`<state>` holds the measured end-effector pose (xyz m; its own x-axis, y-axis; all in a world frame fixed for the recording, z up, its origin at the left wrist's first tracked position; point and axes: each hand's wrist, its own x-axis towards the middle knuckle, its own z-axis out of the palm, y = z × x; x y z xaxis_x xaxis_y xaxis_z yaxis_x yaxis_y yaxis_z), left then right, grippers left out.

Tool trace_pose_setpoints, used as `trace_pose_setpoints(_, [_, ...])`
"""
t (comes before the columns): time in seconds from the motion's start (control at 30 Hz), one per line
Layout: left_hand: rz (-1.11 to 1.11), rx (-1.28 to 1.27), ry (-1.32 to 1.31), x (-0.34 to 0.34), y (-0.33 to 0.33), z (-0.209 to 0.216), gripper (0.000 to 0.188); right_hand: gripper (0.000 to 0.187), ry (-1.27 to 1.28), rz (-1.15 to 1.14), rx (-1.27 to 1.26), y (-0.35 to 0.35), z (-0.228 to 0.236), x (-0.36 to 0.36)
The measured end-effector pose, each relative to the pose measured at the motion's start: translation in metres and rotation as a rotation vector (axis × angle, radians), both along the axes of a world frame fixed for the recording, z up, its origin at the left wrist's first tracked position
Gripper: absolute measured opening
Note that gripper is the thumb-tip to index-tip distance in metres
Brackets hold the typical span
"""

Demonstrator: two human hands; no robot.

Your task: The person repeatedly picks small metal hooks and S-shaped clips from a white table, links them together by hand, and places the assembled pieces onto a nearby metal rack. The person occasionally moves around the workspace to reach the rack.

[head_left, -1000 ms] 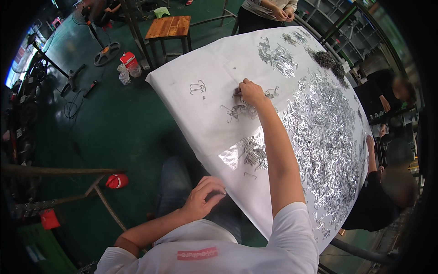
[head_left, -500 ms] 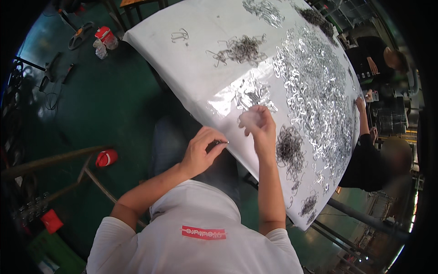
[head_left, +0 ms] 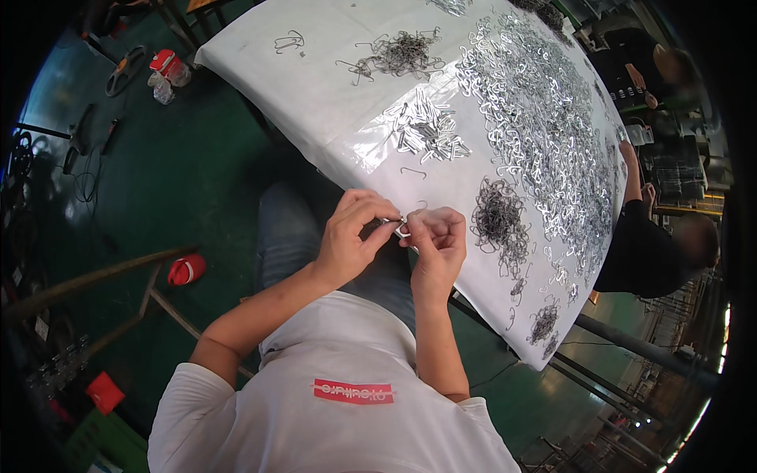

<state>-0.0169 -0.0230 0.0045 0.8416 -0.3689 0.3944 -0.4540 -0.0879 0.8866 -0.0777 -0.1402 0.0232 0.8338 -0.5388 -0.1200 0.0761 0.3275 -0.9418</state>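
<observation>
The grip of the left hand (head_left: pixel 347 236), mid-frame, is pinched together on a small metal piece (head_left: pixel 403 229), and the right hand (head_left: pixel 438 243) closes thumb and fingertips on it from the other side, fingers hiding most of its shape. It sits at the near edge of the white surface (head_left: pixel 284 98), left of a tangled pile of dark wire hooks (head_left: pixel 500 217). Below the pile of bright metal strips (head_left: pixel 430 130), one heap (head_left: pixel 451 6) being cut off by the upper edge, lies a single wire hook (head_left: pixel 413 171).
</observation>
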Motion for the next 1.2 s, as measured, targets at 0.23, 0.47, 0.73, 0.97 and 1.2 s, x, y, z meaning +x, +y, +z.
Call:
trace_pose_setpoints(0.23, [0.117, 0.041, -0.049, 0.032, -0.006, -0.016, 0.015, 0.03, -0.18, -0.107, -0.18, 0.015, -0.01, -0.005])
trace_pose_setpoints(0.47, [0.131, 0.437, -0.248, 0.102, -0.068, -0.055, 0.031, 0.027, -0.171, -0.046, -0.223, 0.018, -0.019, -0.006])
trace_pose_setpoints(0.73, [-0.062, 0.459, -0.138, 0.132, -0.063, -0.066, 0.028, 0.023, -0.133, -0.039, -0.242, 0.018, -0.023, -0.005])
trace_pose_setpoints(0.97, [-0.195, 0.157, 0.48, 0.102, -0.032, -0.025, 0.018, 0.021, -0.084, -0.048, -0.276, 0.019, -0.023, 0.0])
trace_pose_setpoints(1.2, [-0.194, -0.132, 0.686, 0.043, 0.003, 0.019, 0.014, 0.022, -0.053, -0.069, -0.307, 0.023, -0.026, 0.007])
